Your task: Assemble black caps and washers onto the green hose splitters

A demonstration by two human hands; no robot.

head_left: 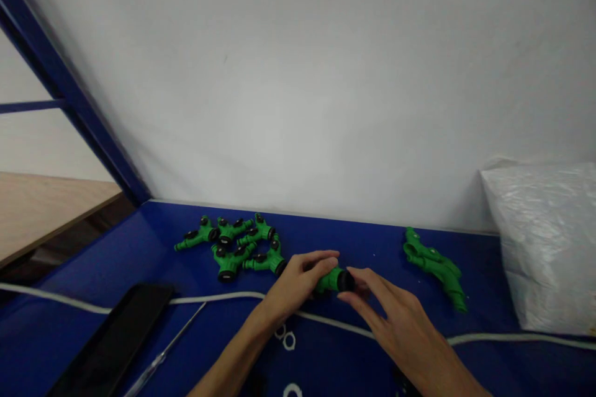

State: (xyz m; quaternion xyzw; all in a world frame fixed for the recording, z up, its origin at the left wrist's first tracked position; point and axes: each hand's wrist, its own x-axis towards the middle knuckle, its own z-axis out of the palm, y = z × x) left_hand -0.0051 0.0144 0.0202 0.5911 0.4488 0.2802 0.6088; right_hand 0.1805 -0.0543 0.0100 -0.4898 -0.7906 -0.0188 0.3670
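My left hand (298, 282) grips a green plastic hose fitting (329, 280) above the blue table (139, 248). A black ring (345, 280) sits at the fitting's right end. My right hand (395, 319) has its fingertips on that black ring, fingers spread. Behind and to the left lies a pile of several green fittings with black rings (235, 245). A second group of green fittings (435, 267) lies to the right, with no black rings showing on them.
A white cord (223, 298) runs across the table. White washers (286, 338) lie under my left wrist. A screwdriver (165, 353) and a black phone (112, 341) lie at the front left. A white plastic bag (544, 242) stands at the right.
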